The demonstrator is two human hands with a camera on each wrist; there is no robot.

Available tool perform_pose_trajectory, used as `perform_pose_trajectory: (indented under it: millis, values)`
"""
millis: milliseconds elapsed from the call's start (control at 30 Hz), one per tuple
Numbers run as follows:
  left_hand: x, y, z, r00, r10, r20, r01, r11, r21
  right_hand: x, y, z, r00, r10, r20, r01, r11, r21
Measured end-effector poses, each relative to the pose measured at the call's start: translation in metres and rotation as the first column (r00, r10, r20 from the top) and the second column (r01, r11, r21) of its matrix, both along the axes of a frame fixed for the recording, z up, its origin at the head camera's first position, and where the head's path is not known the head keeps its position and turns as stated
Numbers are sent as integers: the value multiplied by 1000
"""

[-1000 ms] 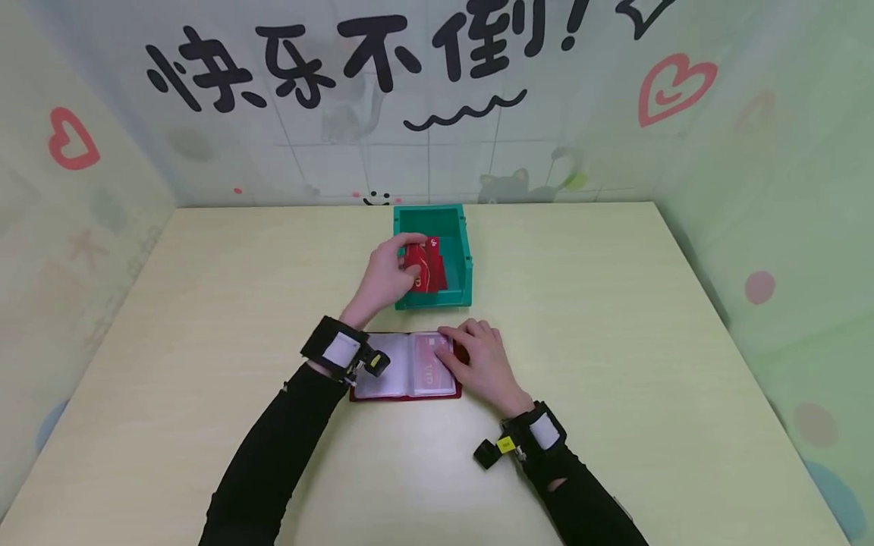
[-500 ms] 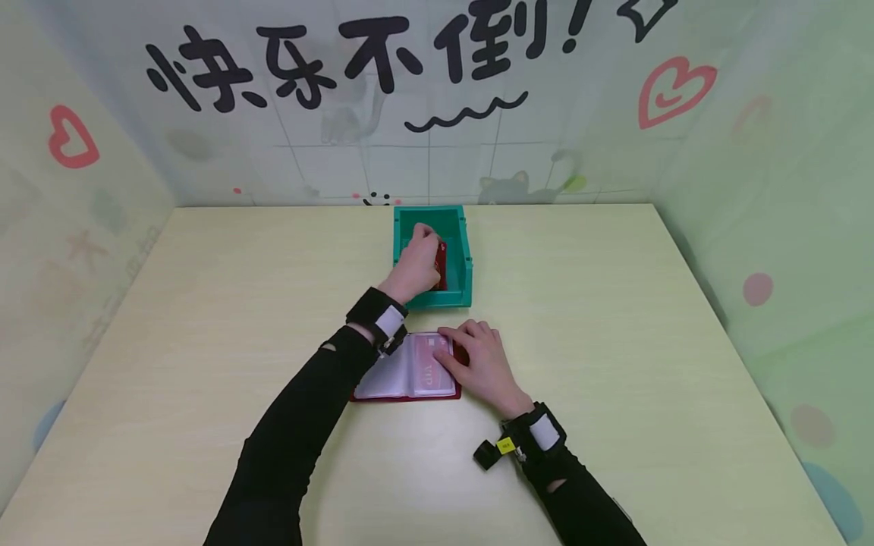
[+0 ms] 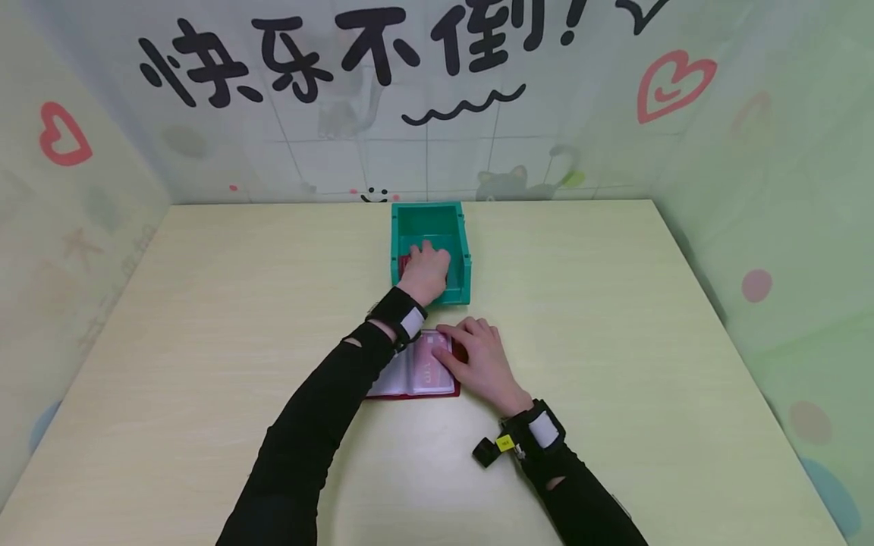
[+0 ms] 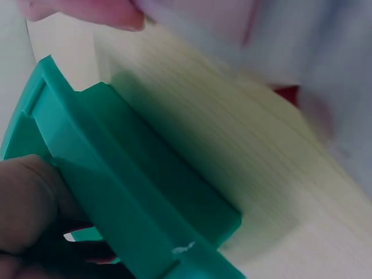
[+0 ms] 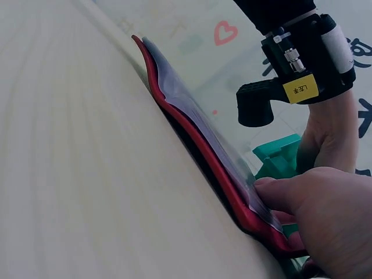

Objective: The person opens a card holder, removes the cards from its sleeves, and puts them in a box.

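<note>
My left hand (image 3: 426, 273) reaches down into a teal plastic box (image 3: 467, 258), its fingertips hidden behind the back of the hand; I cannot tell whether they grip anything. A bit of red card (image 3: 403, 264) shows inside, left of those fingers. Nearer me lies an open card holder (image 3: 410, 396) with a red cover and clear sleeves. A pinkish card (image 3: 427, 371) printed "VIP" sits in its right sleeve. At the right edge my right hand (image 3: 483, 364) pinches the holder, thumb (image 5: 276, 192) over the sleeves and fingers at the cover.
The light wooden table (image 3: 683, 394) stands between printed wall sheets (image 3: 341, 163) at the back and both sides. A camera (image 3: 486, 452) juts from my right wrist. My left sleeve (image 3: 328, 409) crosses over the left part of the holder.
My left hand has moved from the red cards at the box's left side rightward and deeper into the box, covering most of them. The right hand stays on the holder.
</note>
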State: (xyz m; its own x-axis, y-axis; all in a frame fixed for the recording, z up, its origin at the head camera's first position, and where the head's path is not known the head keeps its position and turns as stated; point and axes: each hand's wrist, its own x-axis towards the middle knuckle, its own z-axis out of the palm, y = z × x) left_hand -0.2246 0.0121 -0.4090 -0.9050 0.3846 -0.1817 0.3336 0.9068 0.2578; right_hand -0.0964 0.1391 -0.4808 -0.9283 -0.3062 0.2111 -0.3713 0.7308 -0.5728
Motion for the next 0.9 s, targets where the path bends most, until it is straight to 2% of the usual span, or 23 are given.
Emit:
perform_pose_trajectory:
  millis: [167, 367, 533, 633, 733, 800, 900]
  values:
    - [3, 1, 1, 997, 71, 36, -72, 997, 22, 1, 1, 2, 1000, 3, 12, -3, 1000, -5]
    - [2, 3, 1, 990, 141, -23, -141, 990, 28, 1, 2, 3, 1000, 3, 15, -3, 1000, -13]
    - [0, 2, -1, 987, 153, -38, -153, 988, 20, -1, 1, 3, 1000, 9, 20, -9, 1000, -11]
    - [2, 0, 0, 988, 139, -67, -135, 989, 58, -2, 1, 3, 1000, 8, 20, -8, 1000, -14]
    - [12, -6, 6, 986, 114, -122, -94, 983, 160, -2, 0, 4, 1000, 7, 13, -7, 1000, -9]
    - [24, -13, 11, 985, 93, -149, -54, 968, 245, -1, 0, 4, 1000, 4, 6, -4, 1000, -4]
    - [46, -29, 16, 991, 67, -118, -21, 934, 358, 0, 0, 5, 1000, -8, 3, 8, 1000, 7]
